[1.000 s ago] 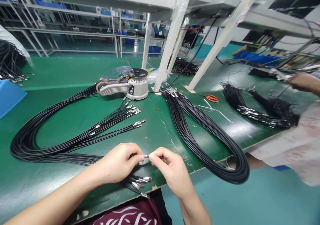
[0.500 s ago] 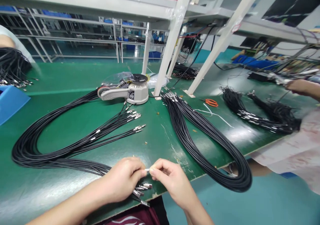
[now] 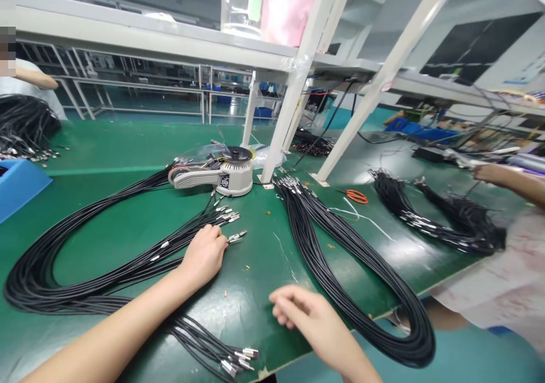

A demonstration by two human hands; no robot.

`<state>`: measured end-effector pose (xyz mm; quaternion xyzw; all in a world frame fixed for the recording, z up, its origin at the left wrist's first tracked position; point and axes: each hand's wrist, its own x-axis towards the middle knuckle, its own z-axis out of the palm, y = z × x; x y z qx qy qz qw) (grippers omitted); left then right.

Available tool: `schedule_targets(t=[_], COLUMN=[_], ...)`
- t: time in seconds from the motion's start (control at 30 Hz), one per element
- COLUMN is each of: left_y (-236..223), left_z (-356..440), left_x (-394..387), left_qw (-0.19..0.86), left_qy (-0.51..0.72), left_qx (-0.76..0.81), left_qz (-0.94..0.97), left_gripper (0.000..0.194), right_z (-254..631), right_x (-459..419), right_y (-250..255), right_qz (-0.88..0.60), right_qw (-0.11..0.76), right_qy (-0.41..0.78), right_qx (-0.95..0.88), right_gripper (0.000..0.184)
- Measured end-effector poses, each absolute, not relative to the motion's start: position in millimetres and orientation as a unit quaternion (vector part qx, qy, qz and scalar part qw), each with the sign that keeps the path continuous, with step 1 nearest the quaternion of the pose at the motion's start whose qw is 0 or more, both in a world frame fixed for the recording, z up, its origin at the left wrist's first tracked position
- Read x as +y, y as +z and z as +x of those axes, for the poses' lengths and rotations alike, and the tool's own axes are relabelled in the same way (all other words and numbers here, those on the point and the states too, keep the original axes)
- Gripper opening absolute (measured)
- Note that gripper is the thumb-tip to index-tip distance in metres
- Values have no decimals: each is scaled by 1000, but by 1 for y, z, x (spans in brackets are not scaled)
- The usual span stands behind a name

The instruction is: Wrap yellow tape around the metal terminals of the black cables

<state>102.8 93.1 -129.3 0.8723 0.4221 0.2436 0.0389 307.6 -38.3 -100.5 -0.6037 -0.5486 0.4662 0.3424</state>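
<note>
My left hand [image 3: 205, 256] reaches over a looped bundle of black cables [image 3: 32, 258] with metal connectors. Its fingers are closed round a cable just behind the connector ends [image 3: 236, 236]; the palm hides exactly how many are gripped. Nearer the table edge, more cable ends with silvery connectors [image 3: 247, 356] lie below that forearm. Above the front edge hovers my right hand [image 3: 309, 318], fingers loosely curled and thumb apart, with nothing visible in it. To its right, a second looped cable bundle [image 3: 366, 258] hangs partly over the edge.
Behind the cables stands a round tape dispenser [image 3: 234, 179], beside white shelf posts [image 3: 283, 105]. Orange-handled scissors [image 3: 356, 196] and a white strip [image 3: 366, 218] lie to the right. Further right, a co-worker's arm [image 3: 506, 179] is over more cables. A blue bin [image 3: 23, 187] is at left.
My hands have parted and released the small metal connector between them. The left moved forward to the upper cable ends; the right drew back to the right. The view tilted up slightly.
</note>
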Motion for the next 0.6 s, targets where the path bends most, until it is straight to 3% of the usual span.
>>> schedule_targets(t=[0.13, 0.37, 0.47, 0.6], left_y=[-124, -115, -111, -108], left_z=[95, 94, 103, 104], left_x=[76, 48, 46, 47], left_qw=[56, 125, 186, 239], left_qy=[308, 345, 317, 278], left_qx=[391, 369, 382, 403], left_qz=[866, 854, 848, 839], left_gripper=[17, 11, 24, 23], right_z=[294, 267, 266, 262], right_x=[9, 34, 26, 20], right_y=[-106, -108, -106, -109], right_qz=[-590, -545, -538, -544], right_qw=[476, 494, 503, 519], right_qy=[466, 514, 510, 487], right_qx=[-456, -441, -444, -445], right_gripper=[26, 24, 21, 21])
